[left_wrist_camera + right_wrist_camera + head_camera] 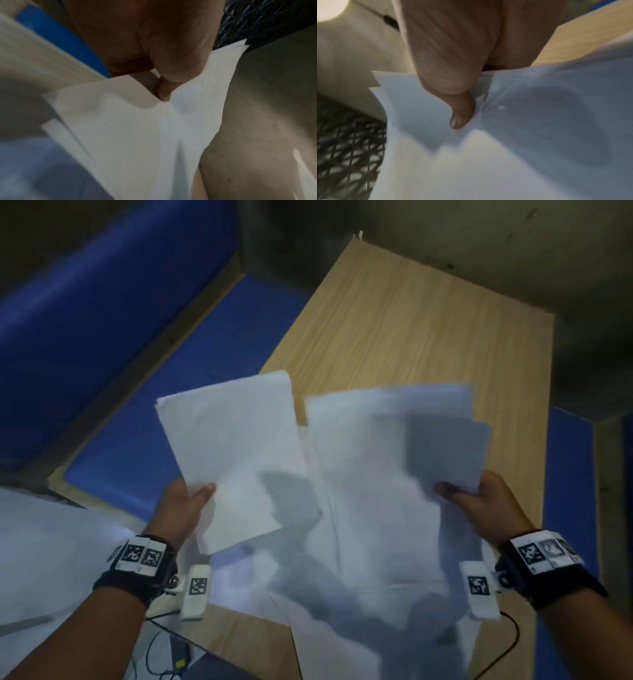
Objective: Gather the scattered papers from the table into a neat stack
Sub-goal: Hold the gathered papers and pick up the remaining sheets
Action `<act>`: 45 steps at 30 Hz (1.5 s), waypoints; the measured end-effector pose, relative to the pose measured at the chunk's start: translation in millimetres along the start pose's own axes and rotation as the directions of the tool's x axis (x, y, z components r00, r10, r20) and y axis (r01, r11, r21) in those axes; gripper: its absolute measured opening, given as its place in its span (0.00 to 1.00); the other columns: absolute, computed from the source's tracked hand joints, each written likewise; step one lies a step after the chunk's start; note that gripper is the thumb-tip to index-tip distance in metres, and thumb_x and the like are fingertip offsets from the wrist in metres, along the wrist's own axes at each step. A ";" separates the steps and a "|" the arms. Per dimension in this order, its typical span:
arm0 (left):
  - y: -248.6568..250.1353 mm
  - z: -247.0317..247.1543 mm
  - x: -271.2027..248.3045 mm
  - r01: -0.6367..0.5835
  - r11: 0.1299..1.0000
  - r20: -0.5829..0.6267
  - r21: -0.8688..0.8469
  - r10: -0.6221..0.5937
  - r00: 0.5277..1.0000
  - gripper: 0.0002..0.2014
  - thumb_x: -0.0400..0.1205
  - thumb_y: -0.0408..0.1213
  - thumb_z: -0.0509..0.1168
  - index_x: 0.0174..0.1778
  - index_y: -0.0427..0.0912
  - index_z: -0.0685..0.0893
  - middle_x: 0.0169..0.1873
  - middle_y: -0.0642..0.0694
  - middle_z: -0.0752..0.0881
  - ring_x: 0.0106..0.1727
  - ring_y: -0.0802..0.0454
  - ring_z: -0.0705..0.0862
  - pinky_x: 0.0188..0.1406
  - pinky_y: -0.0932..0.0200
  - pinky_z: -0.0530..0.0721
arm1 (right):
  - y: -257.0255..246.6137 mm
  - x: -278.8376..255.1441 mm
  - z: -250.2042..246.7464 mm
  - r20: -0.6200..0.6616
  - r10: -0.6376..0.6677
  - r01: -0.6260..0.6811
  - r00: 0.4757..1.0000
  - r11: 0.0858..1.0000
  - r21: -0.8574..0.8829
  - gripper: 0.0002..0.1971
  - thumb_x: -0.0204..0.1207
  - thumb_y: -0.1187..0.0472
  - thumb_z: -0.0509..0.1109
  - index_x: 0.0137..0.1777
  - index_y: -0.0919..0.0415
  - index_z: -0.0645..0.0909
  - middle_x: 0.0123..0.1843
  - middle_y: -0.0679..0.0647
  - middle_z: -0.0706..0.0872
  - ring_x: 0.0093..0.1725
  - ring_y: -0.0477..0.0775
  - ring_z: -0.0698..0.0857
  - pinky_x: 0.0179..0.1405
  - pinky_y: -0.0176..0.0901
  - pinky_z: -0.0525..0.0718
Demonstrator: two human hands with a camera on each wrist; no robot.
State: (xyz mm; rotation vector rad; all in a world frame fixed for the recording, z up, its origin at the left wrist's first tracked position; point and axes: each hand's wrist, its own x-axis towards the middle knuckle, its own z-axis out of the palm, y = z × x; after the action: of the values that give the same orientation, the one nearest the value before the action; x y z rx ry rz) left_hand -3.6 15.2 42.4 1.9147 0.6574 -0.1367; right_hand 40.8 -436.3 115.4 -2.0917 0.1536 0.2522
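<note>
- Two bundles of paper are already off the table (pixel 428 313): your left hand (pixel 181 508) pinches one bundle (pixel 233 446) at its lower edge, left of centre in the head view, thumb on top.
- Your right hand (pixel 479 501) clamps a second, looser bundle (pixel 442 433) right of centre; its sheets are fanned and their edges do not line up.
- More sheets (pixel 359 577) lie overlapped on the wood in the lower middle of the frame, not yet gathered.
- By my judgement you are partway: what is left is joining the bundles, picking up the rest and squaring the edges.
</note>
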 end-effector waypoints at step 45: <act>63.2 140.7 -53.6 -0.161 0.959 0.386 -0.235 0.244 0.890 0.19 0.67 0.33 0.86 0.47 0.54 0.88 0.36 0.64 0.92 0.41 0.69 0.90 0.37 0.75 0.83 | 42.5 -60.4 79.7 -0.361 0.056 0.092 0.931 0.921 0.379 0.21 0.70 0.75 0.78 0.61 0.62 0.81 0.55 0.58 0.91 0.56 0.54 0.90 0.55 0.48 0.89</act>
State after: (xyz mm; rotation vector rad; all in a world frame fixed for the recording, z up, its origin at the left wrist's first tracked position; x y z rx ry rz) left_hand 11.0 -147.1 53.0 1.6781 0.1743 -0.3204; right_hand -36.1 -388.8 55.1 -1.7181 0.3769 -0.1764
